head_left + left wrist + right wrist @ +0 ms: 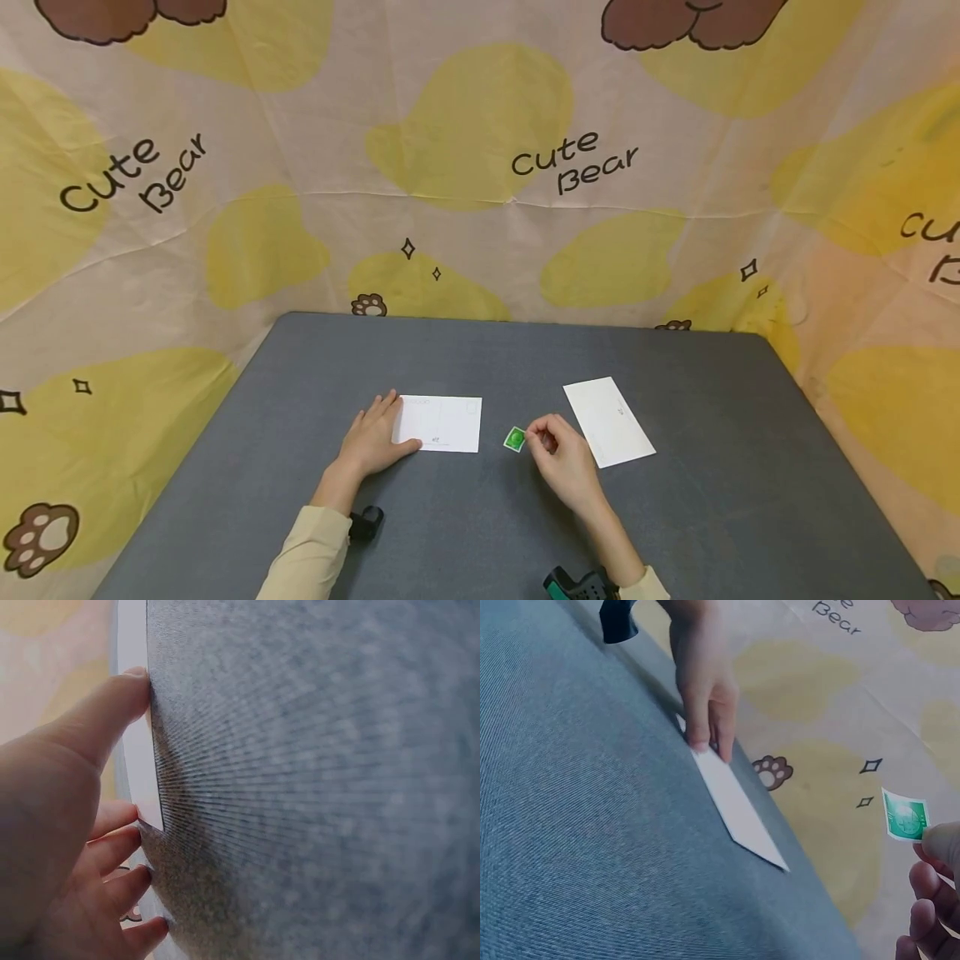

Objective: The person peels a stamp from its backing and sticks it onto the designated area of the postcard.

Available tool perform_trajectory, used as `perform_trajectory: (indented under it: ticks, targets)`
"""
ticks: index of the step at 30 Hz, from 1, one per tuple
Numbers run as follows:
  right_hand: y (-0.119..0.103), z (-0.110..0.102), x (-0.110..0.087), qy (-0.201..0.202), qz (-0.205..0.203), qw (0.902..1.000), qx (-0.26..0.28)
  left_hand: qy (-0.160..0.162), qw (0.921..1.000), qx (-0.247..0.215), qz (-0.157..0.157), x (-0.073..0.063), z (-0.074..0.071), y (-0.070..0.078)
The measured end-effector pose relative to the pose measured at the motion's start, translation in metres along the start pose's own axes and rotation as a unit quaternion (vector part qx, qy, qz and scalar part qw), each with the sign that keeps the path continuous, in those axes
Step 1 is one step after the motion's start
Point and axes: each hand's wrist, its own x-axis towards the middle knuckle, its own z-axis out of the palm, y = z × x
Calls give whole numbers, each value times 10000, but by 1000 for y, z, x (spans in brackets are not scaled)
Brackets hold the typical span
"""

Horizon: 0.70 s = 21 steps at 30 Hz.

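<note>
A white postcard (453, 423) with faint print and a small square outlined in its upper right corner lies on the grey table. My left hand (371, 440) rests on its left end, thumb on the near edge and fingers spread at the far corner. In the left wrist view, the thumb (124, 697) presses on the card's long edge. Just right of the postcard, my right hand (567, 467) pinches a small green stamp (514, 439) with a white border by one edge. The right wrist view shows the stamp (906, 816) held up between thumb and fingertips.
Another white card or envelope (613, 425) lies at an angle right of my right hand. The grey table (450, 533) ends at the back against a hanging cloth (450, 167) with bear prints. Dark devices are strapped at both wrists.
</note>
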Motion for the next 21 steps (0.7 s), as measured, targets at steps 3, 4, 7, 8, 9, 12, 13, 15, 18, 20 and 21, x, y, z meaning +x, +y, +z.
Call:
perform_trajectory:
  ticks: [3,4,7,8,9,12,13,15,18,20,21]
  targets:
    - [3,4,0,7,1,10000,-30,-15,10000,-13,-23,-1,-1,1]
    - [4,6,0,5,10,10000,-47,-23,10000,-17,-33,-1,-2,2]
    - [7,10,1,-60,15,9999,-126,-13,10000,-20,-32,-1,-3,2]
    - [7,11,1,-76,12,9999,-145,-14,10000,-10,-29,-1,-4,3]
    - [8,12,2,-98,6,9998,-161,-12,10000,0,-28,-1,-4,2]
    - [9,17,4,-155,-40,9997,-183,-1,10000,4,-27,-1,-3,2]
    - [10,18,5,-177,-69,9996,-209,4,10000,5,-39,-1,-3,2]
    - [11,21,8,-208,-121,9994,-266,15,10000,-21,-49,-2,-3,1]
    - [14,24,13,-239,-200,9989,-351,28,10000,-20,-43,-2,-2,1]
    - [15,26,16,-265,-219,9986,-408,21,10000,-35,-49,-2,-2,1]
    - [15,27,18,-285,-228,9984,-443,17,10000,-37,-55,-2,-2,0]
